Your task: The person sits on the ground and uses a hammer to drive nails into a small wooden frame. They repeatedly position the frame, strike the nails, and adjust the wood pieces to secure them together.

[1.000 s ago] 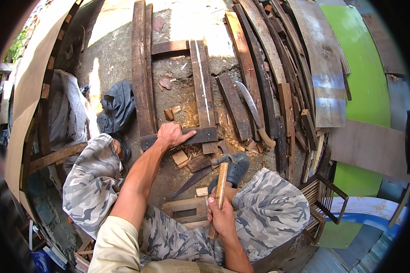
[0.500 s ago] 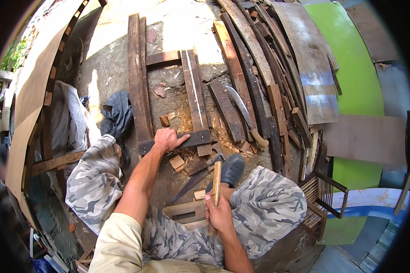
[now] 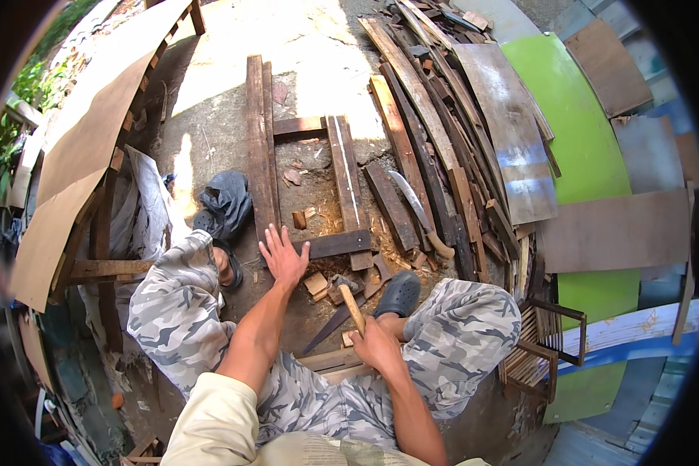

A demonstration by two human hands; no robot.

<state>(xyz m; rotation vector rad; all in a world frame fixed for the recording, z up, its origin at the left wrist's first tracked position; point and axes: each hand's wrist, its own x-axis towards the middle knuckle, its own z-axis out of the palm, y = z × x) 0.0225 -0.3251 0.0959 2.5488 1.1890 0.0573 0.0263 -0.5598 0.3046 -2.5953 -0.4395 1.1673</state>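
Landmark: dark cross plank (image 3: 335, 244), flat on the ground ahead of the knees.
Cloth: one dark bundle (image 3: 227, 203), left of that plank.
Left hand (image 3: 283, 256): fingers spread wide, palm down, at the plank's left end, holding nothing.
Offcuts: three or so small wood blocks (image 3: 316, 283), just below the plank.
Right hand (image 3: 377, 347): closed round one hammer (image 3: 348, 295), head near the blocks below the plank.
Machete (image 3: 418, 213): one, right of the plank.
Containers: none seen.
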